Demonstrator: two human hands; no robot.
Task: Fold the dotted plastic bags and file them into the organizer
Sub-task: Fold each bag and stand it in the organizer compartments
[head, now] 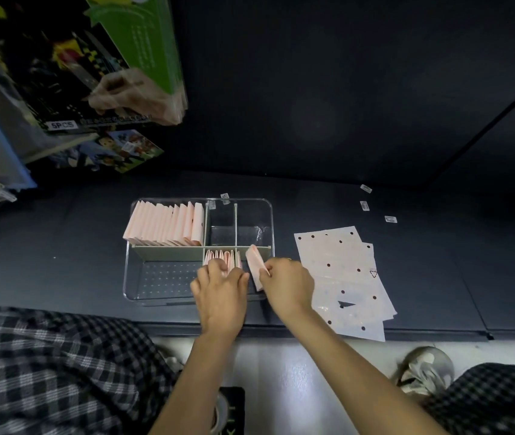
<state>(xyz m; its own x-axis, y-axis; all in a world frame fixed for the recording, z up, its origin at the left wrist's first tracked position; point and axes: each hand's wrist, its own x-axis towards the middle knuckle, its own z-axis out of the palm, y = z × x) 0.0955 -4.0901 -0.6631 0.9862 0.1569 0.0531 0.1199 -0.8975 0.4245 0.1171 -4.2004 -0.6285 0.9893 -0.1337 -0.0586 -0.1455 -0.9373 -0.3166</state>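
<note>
Pink folded plastic fills much of the clear organizer (198,249) at the centre of the frame: a long row of folded bags (165,226) stands in its upper-left compartment, and a shorter row (221,257) stands in the lower-middle one. The step in hand looks like filing. The right hand (286,285) pinches one folded bag (254,265) between thumb and fingers just right of the short row, while the left hand (221,293) rests its curled fingers on that row, seemingly pressing it leftward to open a gap. The held bag stands on edge, its long axis running from lower right toward the upper centre of the frame, tilted slightly left. Next, it likely needs sliding down into the gap, upright and parallel to its neighbours. Unfolded dotted bags (340,277) lie flat at centre right, still to be folded.
</note>
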